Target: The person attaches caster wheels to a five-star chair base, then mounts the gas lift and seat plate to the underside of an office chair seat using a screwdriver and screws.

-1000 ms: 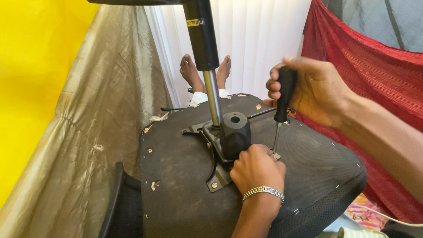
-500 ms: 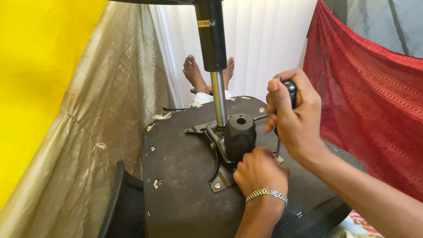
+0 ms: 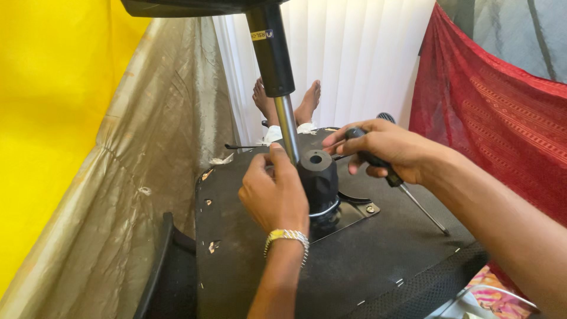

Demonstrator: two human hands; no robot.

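Right hand grips screwdriver — shaft slanting down-right.

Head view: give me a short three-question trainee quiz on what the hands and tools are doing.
1. True or false: the screwdriver has its tip seated in a screw on the metal plate.
2. Which hand rests against the black knob? A) left hand B) right hand C) neither
3. Fill in: the upturned chair seat carries a gas cylinder that stands ____ from it.

Key
1. False: the right hand holds it slanted, tip off the plate over the seat fabric.
2. A: the hand with the wrist bracelet.
3. Upright, beside the knob.
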